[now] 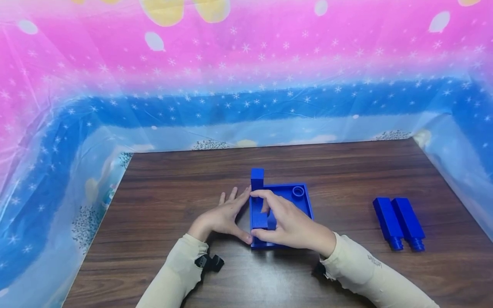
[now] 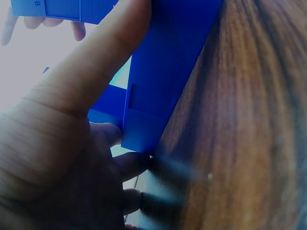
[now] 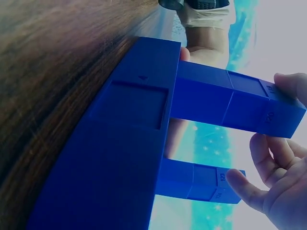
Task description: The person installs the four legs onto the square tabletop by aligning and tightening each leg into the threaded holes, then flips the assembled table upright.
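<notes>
A square blue tray [image 1: 285,186] with a raised rim lies on the table, a round socket [image 1: 298,191] in its far right corner. Two square blue posts stand upright along its left side: a near post [image 1: 259,220] and a far post [image 1: 257,177]. My right hand [image 1: 294,226] holds the near post's top between thumb and curled fingers; its forefinger reaches to the far post. My left hand [image 1: 223,219] lies along the tray's left side, fingers spread, thumb against the near left corner. Small numbers mark the posts in the right wrist view.
Two more blue posts, a left one [image 1: 387,218] and a right one [image 1: 408,218], lie side by side on the right of the brown wooden table [image 1: 346,171], threaded ends toward me. A patterned cloth [image 1: 246,102] hangs behind and around the table's edges.
</notes>
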A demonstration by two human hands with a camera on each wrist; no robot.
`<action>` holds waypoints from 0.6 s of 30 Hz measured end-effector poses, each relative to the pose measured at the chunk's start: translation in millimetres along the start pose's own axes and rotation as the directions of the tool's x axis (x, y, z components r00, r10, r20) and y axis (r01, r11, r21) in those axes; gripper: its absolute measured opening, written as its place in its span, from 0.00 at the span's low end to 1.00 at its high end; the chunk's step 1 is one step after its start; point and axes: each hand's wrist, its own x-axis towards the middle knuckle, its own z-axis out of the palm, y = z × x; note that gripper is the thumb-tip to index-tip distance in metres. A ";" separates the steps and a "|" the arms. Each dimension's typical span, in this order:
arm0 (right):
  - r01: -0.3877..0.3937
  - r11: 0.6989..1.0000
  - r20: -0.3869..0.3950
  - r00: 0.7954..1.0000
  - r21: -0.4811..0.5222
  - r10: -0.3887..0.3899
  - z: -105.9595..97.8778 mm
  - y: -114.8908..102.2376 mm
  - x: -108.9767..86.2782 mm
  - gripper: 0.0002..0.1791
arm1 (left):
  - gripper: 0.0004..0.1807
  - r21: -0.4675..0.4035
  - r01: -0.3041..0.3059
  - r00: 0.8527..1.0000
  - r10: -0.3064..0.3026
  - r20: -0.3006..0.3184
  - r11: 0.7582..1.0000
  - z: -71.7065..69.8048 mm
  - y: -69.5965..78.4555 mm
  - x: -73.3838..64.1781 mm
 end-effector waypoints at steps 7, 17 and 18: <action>-0.002 1.000 -0.009 1.000 -0.010 0.002 0.2 -3.2 0.9 0.40 | 0.79 0.016 0.012 1.000 -0.012 -0.003 1.000 -1.4 0.6 -1.8; 0.073 0.984 -0.018 0.997 -0.161 -0.076 -0.1 -4.0 -1.3 0.36 | 0.79 0.015 -0.004 1.000 0.004 -0.005 1.000 0.4 0.4 -0.7; 0.092 0.978 -0.015 0.995 -0.185 -0.097 -0.5 -3.8 -1.5 0.37 | 0.79 0.014 -0.006 1.000 0.006 -0.005 1.000 0.9 -0.1 -0.7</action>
